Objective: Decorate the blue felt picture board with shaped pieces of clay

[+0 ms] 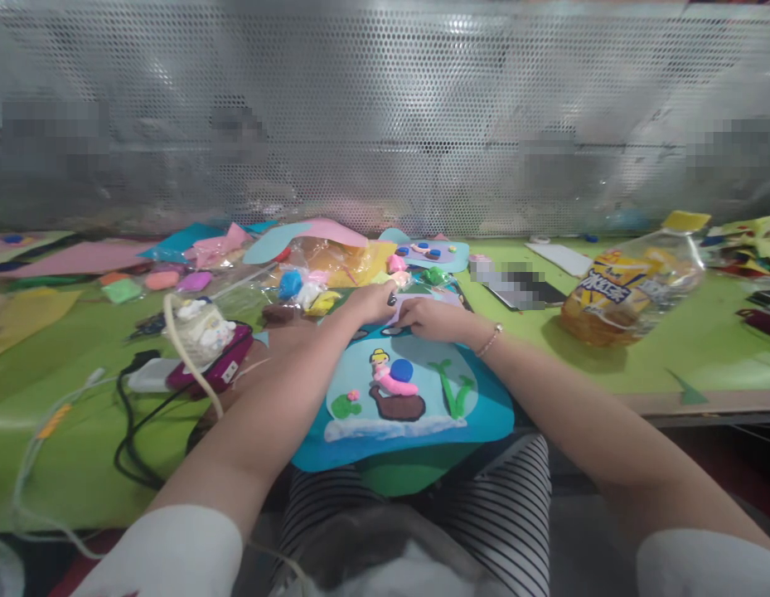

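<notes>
A blue board [493, 414] with a light blue panel lies at the front edge, bearing a pink and brown clay snail figure [397, 386], green clay plants [452, 390] and a white clay strip [394, 427]. At the board's far edge, my left hand [378, 303] has its fingers bent down, with something small and dark at the fingertips that is too small to name. My right hand [429, 319] is close beside it, fingers curled and pressed down at a light purple piece [415, 305]. What its fingertips hold, if anything, is hidden.
Bagged clay lumps [308, 293] and coloured sheets [316, 236] lie beyond the hands. A tilted bottle [633, 286] and a dark phone-like slab [525, 288] are at right. Cables [127, 439], a purple box [220, 361] and a small bag [204, 327] sit left. A perforated metal screen [385, 116] stands behind.
</notes>
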Demonstrator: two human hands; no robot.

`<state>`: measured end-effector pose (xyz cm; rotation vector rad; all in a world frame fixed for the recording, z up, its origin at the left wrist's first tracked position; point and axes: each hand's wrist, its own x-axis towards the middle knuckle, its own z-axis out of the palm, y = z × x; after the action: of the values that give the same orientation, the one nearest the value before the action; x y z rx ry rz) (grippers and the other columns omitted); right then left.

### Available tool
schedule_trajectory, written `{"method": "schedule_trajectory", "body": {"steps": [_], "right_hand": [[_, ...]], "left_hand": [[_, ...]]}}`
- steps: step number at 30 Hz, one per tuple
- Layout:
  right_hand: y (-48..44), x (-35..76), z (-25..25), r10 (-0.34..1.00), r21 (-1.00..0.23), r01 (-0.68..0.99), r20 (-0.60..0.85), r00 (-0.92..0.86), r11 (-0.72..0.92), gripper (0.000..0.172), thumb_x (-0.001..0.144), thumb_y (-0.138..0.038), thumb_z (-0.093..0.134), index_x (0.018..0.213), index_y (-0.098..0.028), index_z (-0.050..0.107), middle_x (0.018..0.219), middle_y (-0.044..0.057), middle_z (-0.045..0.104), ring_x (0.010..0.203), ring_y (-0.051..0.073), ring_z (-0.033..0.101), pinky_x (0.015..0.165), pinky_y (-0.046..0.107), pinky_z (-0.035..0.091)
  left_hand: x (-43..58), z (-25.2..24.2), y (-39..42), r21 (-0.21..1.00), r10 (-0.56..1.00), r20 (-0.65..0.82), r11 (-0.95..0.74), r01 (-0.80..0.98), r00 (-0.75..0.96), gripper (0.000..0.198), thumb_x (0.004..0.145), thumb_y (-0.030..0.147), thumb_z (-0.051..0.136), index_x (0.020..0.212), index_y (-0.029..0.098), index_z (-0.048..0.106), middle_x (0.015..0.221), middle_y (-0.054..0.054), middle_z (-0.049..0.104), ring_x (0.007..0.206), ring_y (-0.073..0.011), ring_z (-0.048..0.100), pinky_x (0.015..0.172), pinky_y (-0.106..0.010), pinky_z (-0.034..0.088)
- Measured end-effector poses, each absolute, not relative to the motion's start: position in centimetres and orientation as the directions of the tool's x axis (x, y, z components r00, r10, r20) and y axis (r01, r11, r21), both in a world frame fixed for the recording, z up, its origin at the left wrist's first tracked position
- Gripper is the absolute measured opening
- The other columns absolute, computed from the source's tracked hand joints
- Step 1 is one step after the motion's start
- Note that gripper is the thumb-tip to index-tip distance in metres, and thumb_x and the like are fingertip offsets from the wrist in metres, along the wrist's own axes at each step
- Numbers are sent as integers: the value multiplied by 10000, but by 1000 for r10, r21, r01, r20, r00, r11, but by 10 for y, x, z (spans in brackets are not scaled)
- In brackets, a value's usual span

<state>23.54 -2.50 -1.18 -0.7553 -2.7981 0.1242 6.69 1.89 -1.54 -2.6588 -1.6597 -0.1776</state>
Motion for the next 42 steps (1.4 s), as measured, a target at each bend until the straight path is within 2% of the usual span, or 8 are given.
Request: {"method": "schedule_trajectory", "body": {"steps": [9, 18, 24, 32, 42], "right_hand": [[-26, 239, -10, 547, -154, 525, 262, -795, 837, 426, 718, 15, 442, 973, -169, 730, 973, 88, 650, 865, 154, 592, 822, 286, 479], [-28, 234, -11, 529, -166, 504, 202, -824, 848, 446, 734, 15, 439, 1027, -170, 721, 971, 93, 650, 875, 161, 591, 856, 307, 472], [-28, 235, -9, 538, -158, 514, 251, -805, 843, 399, 738, 9, 446, 974, -150, 725, 968, 98, 652, 871, 162, 596, 842, 294, 478], [-29, 232, -10, 512, -149, 490, 239, -825, 859, 401, 748, 3, 435, 1000, -125, 719, 961, 112, 654, 876, 174, 597, 856, 317, 481], [-27, 232, -12, 533, -129, 517, 208, -820, 846, 429, 747, -3, 449, 1007, -197, 729, 969, 98, 639, 849, 165, 595, 846, 319, 474]], "left_hand": [[66, -12, 14, 60, 893, 94, -445, 893, 439, 299, 787, 357, 503, 1061, 237, 507, 1039, -73, 664, 953, -249, 620, 717, -297, 442], [68, -11, 15, 67, 897, 93, -438, 896, 432, 313, 778, 403, 525, 1042, 237, 504, 993, -75, 674, 907, -247, 631, 681, -290, 437], [67, -11, 14, 72, 890, 93, -453, 889, 446, 328, 781, 433, 516, 1043, 236, 509, 1011, -81, 668, 920, -260, 625, 692, -304, 443], [69, -8, 11, 73, 897, 82, -440, 895, 434, 328, 777, 436, 524, 1038, 237, 510, 1009, -79, 671, 916, -252, 628, 688, -294, 440], [69, -8, 9, 78, 907, 78, -420, 904, 414, 318, 787, 382, 522, 1073, 244, 505, 1030, -77, 668, 951, -251, 622, 739, -300, 442]]}}
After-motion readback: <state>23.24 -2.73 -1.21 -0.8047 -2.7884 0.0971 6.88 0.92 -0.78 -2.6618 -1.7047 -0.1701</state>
